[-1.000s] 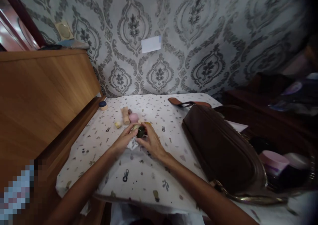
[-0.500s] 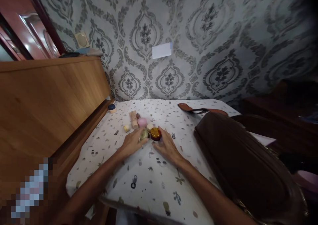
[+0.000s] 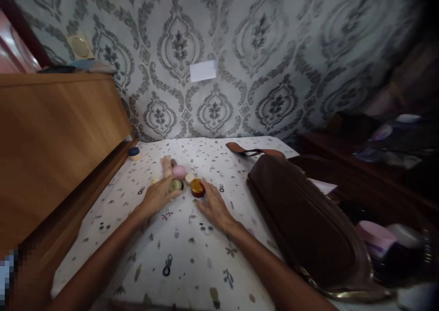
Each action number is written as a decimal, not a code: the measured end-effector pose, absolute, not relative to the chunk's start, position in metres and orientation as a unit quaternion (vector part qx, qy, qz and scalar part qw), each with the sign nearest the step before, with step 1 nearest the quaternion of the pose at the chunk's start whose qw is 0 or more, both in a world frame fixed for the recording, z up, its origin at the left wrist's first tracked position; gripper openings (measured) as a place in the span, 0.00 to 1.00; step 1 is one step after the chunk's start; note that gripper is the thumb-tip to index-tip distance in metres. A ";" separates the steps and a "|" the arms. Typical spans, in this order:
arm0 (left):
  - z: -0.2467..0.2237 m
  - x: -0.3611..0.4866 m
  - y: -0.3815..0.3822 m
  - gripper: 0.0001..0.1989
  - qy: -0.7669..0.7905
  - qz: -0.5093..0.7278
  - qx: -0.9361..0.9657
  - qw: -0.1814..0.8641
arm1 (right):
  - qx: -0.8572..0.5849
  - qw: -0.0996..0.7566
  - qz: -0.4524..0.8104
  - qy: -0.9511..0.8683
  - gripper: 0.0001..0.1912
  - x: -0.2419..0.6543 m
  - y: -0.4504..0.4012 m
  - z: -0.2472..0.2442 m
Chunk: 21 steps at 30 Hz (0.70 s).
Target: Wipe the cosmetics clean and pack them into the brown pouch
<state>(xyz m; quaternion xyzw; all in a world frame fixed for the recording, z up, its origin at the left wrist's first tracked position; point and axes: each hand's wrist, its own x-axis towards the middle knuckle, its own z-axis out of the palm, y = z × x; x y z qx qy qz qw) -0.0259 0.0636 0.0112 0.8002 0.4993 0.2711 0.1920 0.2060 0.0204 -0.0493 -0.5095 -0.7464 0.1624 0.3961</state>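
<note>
**Green round container [image 3: 174, 186] in my left hand [image 3: 154, 198], amber-topped round container [image 3: 197, 187] at my right [image 3: 215, 206]**

From where I sit, the near part of the surface [image 3: 192, 260], covered in white printed cloth, lies under my forearms. On the right, a dark brown leather bag [image 3: 302, 210] with a metallic zip bulges up. A pink-topped container [image 3: 376, 234] sits past its zip; I can't tell whether it is inside.

Farther in, my left hand grasps the green container loosely, fingers curled over its left side and thumb along the near side, which probably steadies it. My right hand is released and spread, fingertips touching the amber container's right edge, perhaps to keep it from sliding. Both containers are on the cloth, a little apart. I can't see what either holds.

Just beyond are a small cream round piece [image 3: 190, 179] and a pink rounded piece [image 3: 179, 172], with a beige tube [image 3: 166, 165] leaning away to the left. These lie close together, likely to stay within reach.

At the far left stands a small beige jar with a dark blue lid [image 3: 134, 154], its contents hidden. A brown strap [image 3: 255, 151] lies far right, before the patterned grey wall [image 3: 212, 91].
</note>
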 end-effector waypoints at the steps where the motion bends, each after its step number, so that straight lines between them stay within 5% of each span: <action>1: 0.013 -0.028 0.067 0.20 0.497 0.253 0.809 0.186 | -0.513 0.393 0.160 -0.746 0.35 0.206 0.020 -0.048; 13: 0.068 -0.106 0.202 0.24 0.718 0.177 0.672 -0.036 | -0.513 0.395 0.182 -0.740 0.35 0.207 0.023 -0.057; 21: 0.065 -0.135 0.244 0.35 0.778 0.073 0.624 -0.012 | -0.511 0.398 0.196 -0.736 0.35 0.208 0.018 -0.053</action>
